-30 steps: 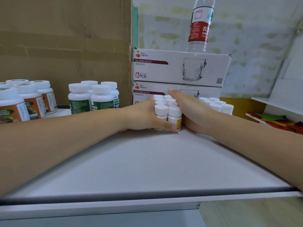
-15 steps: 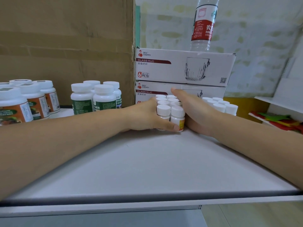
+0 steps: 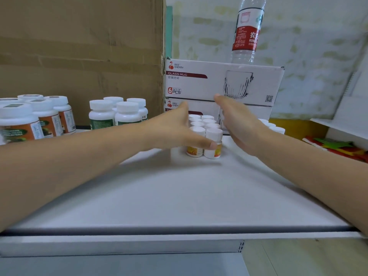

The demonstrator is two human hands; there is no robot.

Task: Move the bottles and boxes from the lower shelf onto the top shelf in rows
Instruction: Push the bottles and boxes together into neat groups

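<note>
The small white-capped bottles (image 3: 205,134) stand in a tight two-wide row on the white shelf (image 3: 179,196), in front of two stacked glass mug boxes (image 3: 219,84). The left hand (image 3: 175,130) is open at the row's left side, fingers straight, its thumb lying across the front bottle. The right hand (image 3: 237,120) is open too, flat and just beside the row's right side. Green-labelled bottles (image 3: 117,114) and orange-labelled bottles (image 3: 35,120) stand further left before a cardboard box (image 3: 79,56). A water bottle (image 3: 247,32) stands on the top mug box.
</note>
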